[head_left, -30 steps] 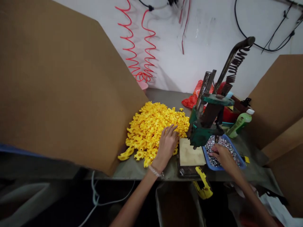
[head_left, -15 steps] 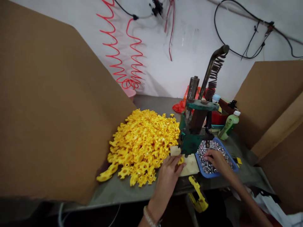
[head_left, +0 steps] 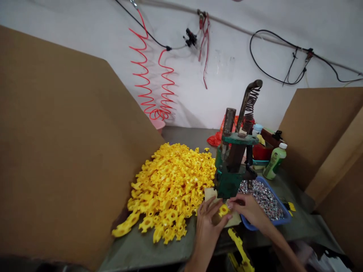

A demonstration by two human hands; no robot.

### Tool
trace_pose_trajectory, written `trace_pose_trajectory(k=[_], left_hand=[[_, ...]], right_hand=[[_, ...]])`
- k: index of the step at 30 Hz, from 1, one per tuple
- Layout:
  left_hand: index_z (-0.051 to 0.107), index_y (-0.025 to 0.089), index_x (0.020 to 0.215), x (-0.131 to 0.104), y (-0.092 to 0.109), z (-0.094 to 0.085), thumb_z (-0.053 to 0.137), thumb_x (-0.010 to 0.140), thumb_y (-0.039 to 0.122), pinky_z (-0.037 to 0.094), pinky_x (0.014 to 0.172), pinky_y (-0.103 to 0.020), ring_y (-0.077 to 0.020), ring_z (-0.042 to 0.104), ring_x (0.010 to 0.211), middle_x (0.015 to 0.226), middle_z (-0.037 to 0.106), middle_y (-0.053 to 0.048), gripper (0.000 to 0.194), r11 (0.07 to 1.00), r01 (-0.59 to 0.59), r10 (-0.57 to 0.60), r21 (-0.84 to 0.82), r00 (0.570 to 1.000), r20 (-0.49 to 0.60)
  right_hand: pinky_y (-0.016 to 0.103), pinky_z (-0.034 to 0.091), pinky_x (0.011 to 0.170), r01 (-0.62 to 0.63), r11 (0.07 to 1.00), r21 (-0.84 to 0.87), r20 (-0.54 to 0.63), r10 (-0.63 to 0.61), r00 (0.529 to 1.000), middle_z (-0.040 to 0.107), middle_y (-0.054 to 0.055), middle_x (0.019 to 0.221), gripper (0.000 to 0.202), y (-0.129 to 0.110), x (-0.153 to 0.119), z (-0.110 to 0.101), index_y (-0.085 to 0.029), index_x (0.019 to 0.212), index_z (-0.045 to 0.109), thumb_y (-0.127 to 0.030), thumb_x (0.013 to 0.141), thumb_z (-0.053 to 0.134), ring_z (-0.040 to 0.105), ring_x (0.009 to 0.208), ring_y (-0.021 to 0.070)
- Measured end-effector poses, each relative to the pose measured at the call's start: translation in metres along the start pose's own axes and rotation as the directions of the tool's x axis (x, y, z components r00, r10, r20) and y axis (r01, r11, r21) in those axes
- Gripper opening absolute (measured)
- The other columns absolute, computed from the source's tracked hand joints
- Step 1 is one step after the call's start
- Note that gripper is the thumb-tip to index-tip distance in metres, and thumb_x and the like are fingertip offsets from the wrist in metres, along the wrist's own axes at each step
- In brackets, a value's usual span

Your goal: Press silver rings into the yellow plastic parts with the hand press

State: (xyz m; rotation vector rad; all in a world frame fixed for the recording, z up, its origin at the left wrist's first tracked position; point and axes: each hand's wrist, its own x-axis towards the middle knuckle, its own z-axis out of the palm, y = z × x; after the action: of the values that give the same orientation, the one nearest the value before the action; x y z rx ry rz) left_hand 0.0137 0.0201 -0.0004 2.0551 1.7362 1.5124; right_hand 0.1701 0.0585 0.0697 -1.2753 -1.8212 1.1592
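My left hand has its thumb and index finger on either side of a small yellow plastic piece with a round hole. That piece lies on a cream-coloured block beneath the head of a green hand press. From the right, my right hand pinches a small shiny piece close beside the yellow one; the fingers partly hide it. Next to this hand is a blue tray holding many small silvery pieces.
A large heap of yellow plastic pieces lies left of the press. Cardboard panels flank the table. A green bottle and red box stand behind the tray. A yellow tool-like object is at the front edge.
My right hand has moved left from the tray to the block under the press, with a small shiny piece in its fingertips. My left hand stays at the yellow piece. The view has tilted up.
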Motion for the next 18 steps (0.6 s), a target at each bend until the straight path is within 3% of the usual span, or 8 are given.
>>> trace_pose_trajectory(k=[9,12,14,16,18], left_hand=[[0.07,0.024,0.104,-0.004,-0.004,0.003,0.075,0.069,0.025,0.055,0.085,-0.051,-0.0281,0.066,0.098,0.102,0.072,-0.009,0.035,0.999,-0.035,0.036,0.039,0.999,-0.038],[0.069,0.024,0.104,-0.003,-0.005,0.006,0.073,0.071,0.027,0.053,0.088,-0.05,-0.0272,0.066,0.098,0.1,0.073,-0.007,0.034,0.995,-0.07,0.073,0.065,0.997,-0.038],[0.07,0.024,0.102,-0.001,-0.005,0.008,0.074,0.071,0.029,0.052,0.09,-0.049,-0.027,0.066,0.098,0.098,0.074,-0.007,0.032,0.994,-0.069,0.072,0.08,0.996,-0.043],[0.071,0.024,0.097,0.0,-0.003,0.011,0.074,0.07,0.03,0.052,0.089,-0.048,-0.027,0.067,0.097,0.097,0.074,-0.007,0.028,0.995,-0.046,0.052,0.086,0.996,-0.068],[0.071,0.024,0.093,0.001,-0.002,0.013,0.073,0.071,0.03,0.053,0.088,-0.048,-0.0273,0.067,0.096,0.096,0.073,-0.007,0.023,0.997,-0.015,0.022,0.073,0.995,-0.098]], right_hand=[[0.027,0.046,0.069,-0.021,0.995,-0.1,-0.069,0.014,0.998,0.069,0.007,0.08,0.023,0.001,0.004,0.028,-0.014,0.078,0.064,-0.033,0.07,0.057,0.064,0.075,0.0193],[0.028,0.046,0.069,-0.039,0.985,-0.17,-0.162,0.012,0.987,0.07,0.007,0.08,0.027,-0.011,-0.014,0.02,-0.016,0.077,0.065,-0.042,0.073,0.057,0.063,0.073,0.0191],[0.026,0.044,0.061,-0.005,0.977,-0.214,-0.252,-0.05,0.966,0.068,0.006,0.072,0.035,-0.033,-0.029,0.0,-0.017,0.071,0.064,-0.049,0.077,0.053,0.059,0.063,0.0164],[0.024,0.04,0.052,0.094,0.967,-0.237,-0.379,-0.181,0.907,0.065,0.006,0.066,0.044,-0.067,-0.033,-0.031,-0.017,0.07,0.064,-0.055,0.082,0.046,0.053,0.054,0.0132],[0.022,0.039,0.052,0.227,0.94,-0.255,-0.55,-0.334,0.765,0.064,0.006,0.068,0.047,-0.109,-0.015,-0.067,-0.015,0.08,0.065,-0.056,0.084,0.044,0.053,0.055,0.0113]])
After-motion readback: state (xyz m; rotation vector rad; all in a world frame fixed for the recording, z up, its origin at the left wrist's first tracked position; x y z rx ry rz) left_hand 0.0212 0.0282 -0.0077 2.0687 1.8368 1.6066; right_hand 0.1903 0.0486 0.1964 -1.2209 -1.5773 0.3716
